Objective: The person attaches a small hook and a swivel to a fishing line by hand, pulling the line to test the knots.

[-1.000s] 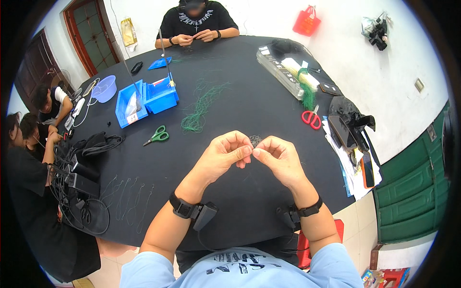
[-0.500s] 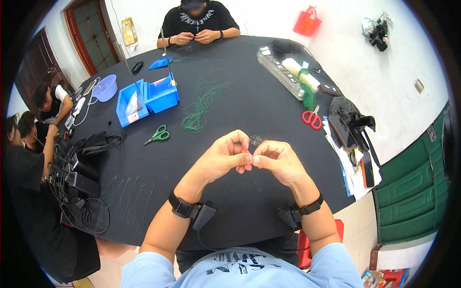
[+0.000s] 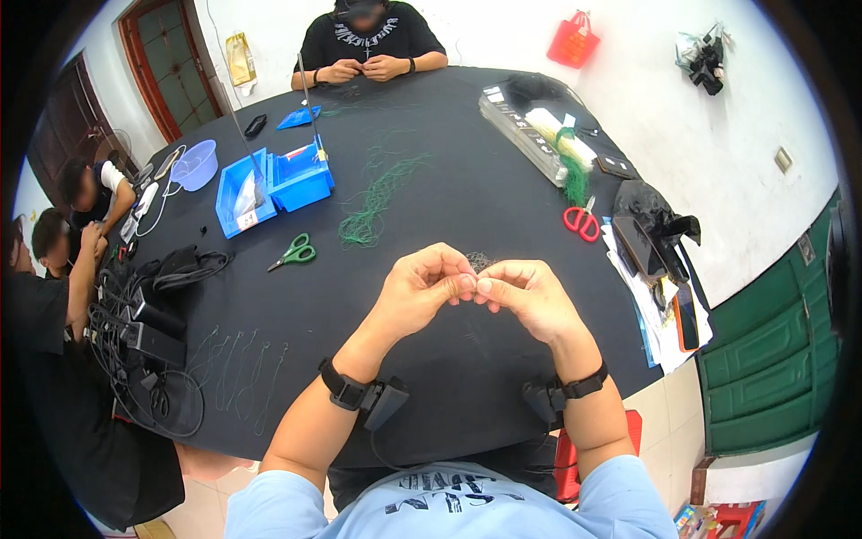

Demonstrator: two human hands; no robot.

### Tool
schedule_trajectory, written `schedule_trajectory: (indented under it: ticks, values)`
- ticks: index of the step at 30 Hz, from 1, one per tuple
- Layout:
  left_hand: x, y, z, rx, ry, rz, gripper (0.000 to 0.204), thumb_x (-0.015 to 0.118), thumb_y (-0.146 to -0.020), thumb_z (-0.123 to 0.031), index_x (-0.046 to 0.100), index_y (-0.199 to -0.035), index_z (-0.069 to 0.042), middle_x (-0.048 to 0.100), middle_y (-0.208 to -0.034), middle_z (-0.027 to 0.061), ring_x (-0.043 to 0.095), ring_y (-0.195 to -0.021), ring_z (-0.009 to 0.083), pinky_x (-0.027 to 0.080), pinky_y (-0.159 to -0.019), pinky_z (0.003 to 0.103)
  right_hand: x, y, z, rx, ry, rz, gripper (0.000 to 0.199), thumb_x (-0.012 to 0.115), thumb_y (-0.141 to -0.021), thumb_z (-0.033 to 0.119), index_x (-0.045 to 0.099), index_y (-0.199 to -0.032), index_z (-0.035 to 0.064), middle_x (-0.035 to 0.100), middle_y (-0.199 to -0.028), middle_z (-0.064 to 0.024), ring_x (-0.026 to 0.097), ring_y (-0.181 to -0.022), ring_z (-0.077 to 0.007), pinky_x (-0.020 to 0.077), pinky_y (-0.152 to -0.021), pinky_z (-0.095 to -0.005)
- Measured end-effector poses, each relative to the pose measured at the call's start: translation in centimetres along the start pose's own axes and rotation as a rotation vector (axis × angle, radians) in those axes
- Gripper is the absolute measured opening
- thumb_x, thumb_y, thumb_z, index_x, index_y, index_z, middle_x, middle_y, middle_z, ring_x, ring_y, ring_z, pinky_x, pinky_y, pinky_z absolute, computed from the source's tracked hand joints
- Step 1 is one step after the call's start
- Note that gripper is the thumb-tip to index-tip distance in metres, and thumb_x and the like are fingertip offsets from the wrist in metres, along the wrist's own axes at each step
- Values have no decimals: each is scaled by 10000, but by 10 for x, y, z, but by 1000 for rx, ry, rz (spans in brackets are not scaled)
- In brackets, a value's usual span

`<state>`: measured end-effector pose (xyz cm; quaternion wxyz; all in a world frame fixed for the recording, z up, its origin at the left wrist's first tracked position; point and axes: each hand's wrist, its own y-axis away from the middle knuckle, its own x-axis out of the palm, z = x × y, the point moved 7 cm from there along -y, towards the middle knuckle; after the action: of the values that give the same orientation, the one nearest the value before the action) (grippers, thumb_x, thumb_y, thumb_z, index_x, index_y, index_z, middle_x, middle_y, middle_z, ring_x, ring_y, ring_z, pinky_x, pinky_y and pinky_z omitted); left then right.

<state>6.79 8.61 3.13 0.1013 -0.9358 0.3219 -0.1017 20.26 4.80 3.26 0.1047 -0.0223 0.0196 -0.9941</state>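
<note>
Above the dark table, my left hand (image 3: 431,286) and my right hand (image 3: 530,295) meet fingertip to fingertip. Both are closed in a pinch; whatever sits between the fingers is too small to make out. Just beyond them lies a small heap of fine dark wiry bits (image 3: 479,260), partly hidden by my fingers. A loose tangle of green thread (image 3: 364,223) spreads farther off to the left. Green-handled scissors (image 3: 294,252) rest left of my left hand. Several thin cut threads (image 3: 241,368) are laid out near the table's left front.
Two joined blue bins (image 3: 274,184) stand at the left, with thin upright rods. Black cables and adapters (image 3: 153,314) crowd the left edge. Red scissors (image 3: 582,221), papers (image 3: 637,296) and phones line the right. A co-worker (image 3: 368,49) sits opposite; other people sit at left.
My fingertips have drawn closer together and shifted slightly, with the left fingers more curled. At the far left, a person's forearm has moved a little.
</note>
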Motion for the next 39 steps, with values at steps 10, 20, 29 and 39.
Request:
schedule_trajectory:
  ticks: [10,20,29,39]
  values:
    - [13,6,23,-288,374,149,235,666,-899,-292,626,-916,-62,618,-781,1,569,-713,65,454,-647,202,0,-2,10,-283,-112,21,162,722,-815,20,691,-974,14,641,-899,-44,633,-834,-128,541,-750,-282]
    - [0,37,13,-307,360,-26,219,651,-911,-264,585,-940,-57,616,-782,21,559,-680,77,442,-604,197,25,3,28,-512,234,-11,115,761,-779,45,713,-883,46,615,-832,-30,580,-719,-86,470,-618,-217]
    - [-27,142,-23,-183,572,-242,259,577,-956,-273,515,-1108,-72,532,-703,-7,517,-630,118,415,-606,253,108,5,47,-568,429,210,101,716,-818,83,636,-819,21,590,-816,-43,542,-680,-106,444,-613,-247]
    - [-99,302,-56,5,1,-833,206,636,-921,-208,567,-1052,-65,467,-662,-47,437,-595,58,335,-557,205,216,-30,3,-398,510,476,109,709,-825,122,636,-835,42,570,-815,-49,564,-681,-143,466,-620,-286]
